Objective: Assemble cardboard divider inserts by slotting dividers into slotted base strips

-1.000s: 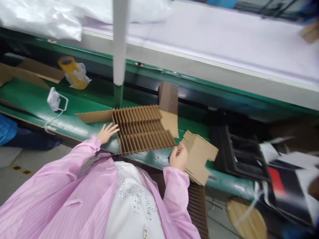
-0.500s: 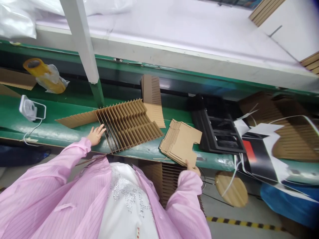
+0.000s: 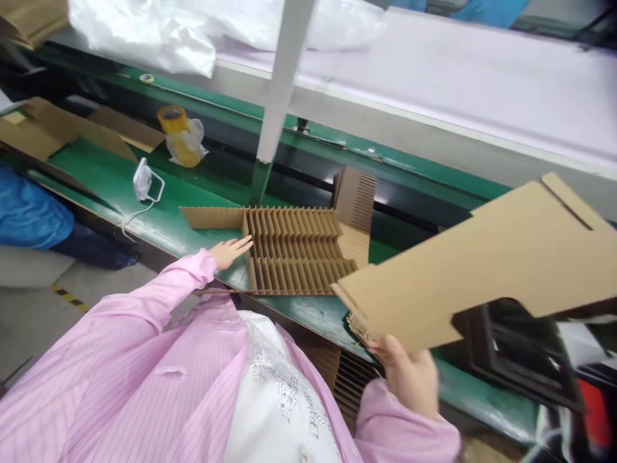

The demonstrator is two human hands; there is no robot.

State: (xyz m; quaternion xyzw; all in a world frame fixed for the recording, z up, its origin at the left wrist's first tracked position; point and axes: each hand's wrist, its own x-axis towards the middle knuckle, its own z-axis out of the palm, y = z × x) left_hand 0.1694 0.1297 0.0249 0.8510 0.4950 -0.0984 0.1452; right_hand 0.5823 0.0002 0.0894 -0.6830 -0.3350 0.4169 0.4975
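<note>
A slotted cardboard partition grid [image 3: 295, 252] lies flat on the green bench. My left hand [image 3: 229, 252] is open, its fingertips right beside the grid's left edge. My right hand [image 3: 409, 376] grips the lower edge of a large die-cut cardboard sheet [image 3: 475, 267], holding it up, tilted, in front of me. Beneath that sheet, a stack of flat cardboard pieces [image 3: 360, 328] is mostly hidden. Behind the grid stands a slotted cardboard strip [image 3: 355, 199].
The green bench [image 3: 96, 193] holds a small white fan [image 3: 143, 180] and a yellow tape roll [image 3: 173, 122]. A white post [image 3: 284, 83] rises behind the grid. A black tray [image 3: 515, 354] lies to the right. Slotted cardboard [image 3: 354, 386] is stacked below the bench.
My right hand has lifted one cardboard sheet off the flat stack and raised it toward the upper right. My left hand remains beside the grid, and the view has swung.
</note>
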